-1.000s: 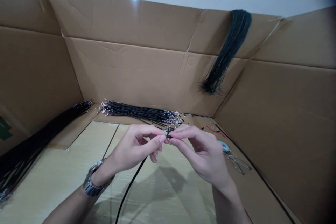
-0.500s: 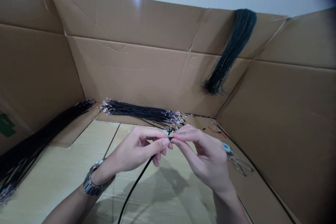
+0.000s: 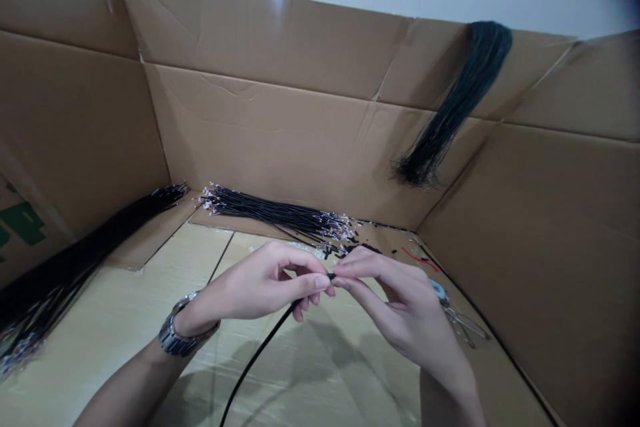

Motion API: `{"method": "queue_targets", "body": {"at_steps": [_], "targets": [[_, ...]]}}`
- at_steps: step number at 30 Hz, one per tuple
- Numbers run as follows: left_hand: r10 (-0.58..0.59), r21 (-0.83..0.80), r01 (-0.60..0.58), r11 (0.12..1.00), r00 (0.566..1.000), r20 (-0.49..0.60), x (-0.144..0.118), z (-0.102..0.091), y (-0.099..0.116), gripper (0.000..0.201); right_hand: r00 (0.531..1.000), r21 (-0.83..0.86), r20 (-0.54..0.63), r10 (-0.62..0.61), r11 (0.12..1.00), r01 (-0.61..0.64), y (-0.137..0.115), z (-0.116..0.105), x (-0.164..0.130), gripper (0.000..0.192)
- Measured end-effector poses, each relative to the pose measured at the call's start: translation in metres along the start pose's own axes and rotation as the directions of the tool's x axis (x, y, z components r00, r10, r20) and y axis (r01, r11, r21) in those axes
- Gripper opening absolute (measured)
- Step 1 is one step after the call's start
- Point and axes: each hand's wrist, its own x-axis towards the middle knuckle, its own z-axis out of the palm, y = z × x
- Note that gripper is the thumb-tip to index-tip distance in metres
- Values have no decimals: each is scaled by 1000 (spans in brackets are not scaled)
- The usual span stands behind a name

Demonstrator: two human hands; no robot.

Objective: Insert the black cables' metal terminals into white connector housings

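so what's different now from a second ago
The view swung slightly left; the left hand and right hand drew back a little from the cable bundle, baring more small black pieces. Both still pinch at a black tip, black cable trailing below; nothing visibly let go. The hanging dark strands and red wire stayed put.

Looks like a small wiring workshop! Fenced in by cardboard walls [image 3: 280, 133], laid out on a pale worktop [image 3: 170, 267], stocked with a far cable bundle [image 3: 270, 212] and a left bundle [image 3: 110, 230], draped with dark strands [image 3: 463, 100] at far right.
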Motion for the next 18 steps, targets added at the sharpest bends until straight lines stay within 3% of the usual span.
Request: {"method": "queue_targets", "body": {"at_steps": [5, 11, 18], "targets": [[29, 94, -28, 995, 1000, 1, 2, -2, -5, 24, 982, -86, 126, 137, 988, -127, -4, -9, -2, 15], [87, -239, -113, 964, 989, -118, 9, 4, -19, 28, 971, -101, 133, 199, 977, -187, -3, -6, 5, 10], [72, -300, -101, 949, 992, -104, 18, 4, -23, 33, 982, -136, 80, 170, 978, -158, 4, 1, 9, 10]]}}
